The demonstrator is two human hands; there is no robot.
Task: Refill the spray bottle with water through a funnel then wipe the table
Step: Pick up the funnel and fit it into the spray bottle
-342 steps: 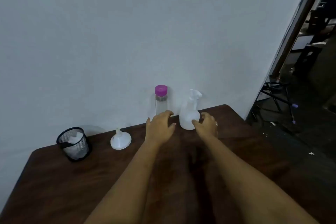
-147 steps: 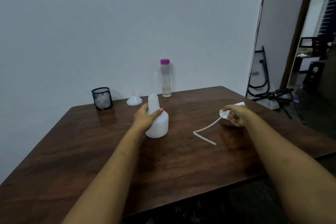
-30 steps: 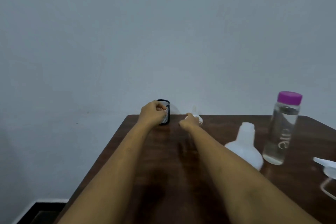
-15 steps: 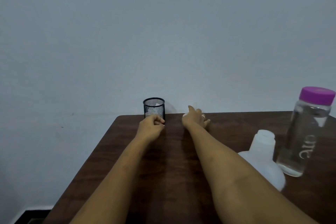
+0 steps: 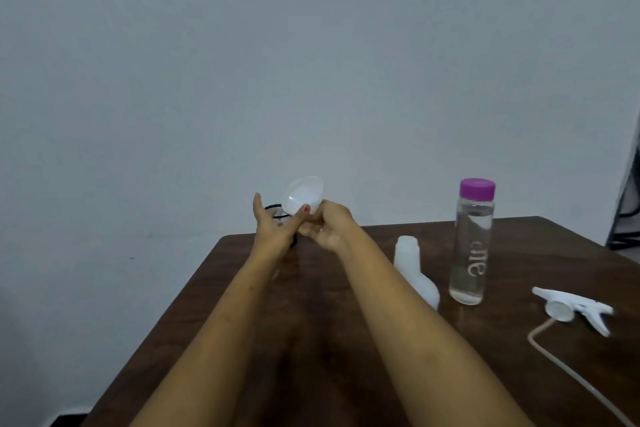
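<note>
The funnel (image 5: 303, 199) has been lifted off the table (image 5: 519, 253), held by its spout in the curled R hand (image 5: 329, 227); L hand (image 5: 273, 229) is spread, thumb touching the bowl. Uncapped spray bottle (image 5: 414, 270) stands at 4 o'clock of it, so seating is judged next.

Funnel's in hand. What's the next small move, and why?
Likely carry the funnel, gripped by the right hand, to the spray bottle and seat its spout in the open neck: the spray head lies on the table, and the water bottle is capped.
</note>
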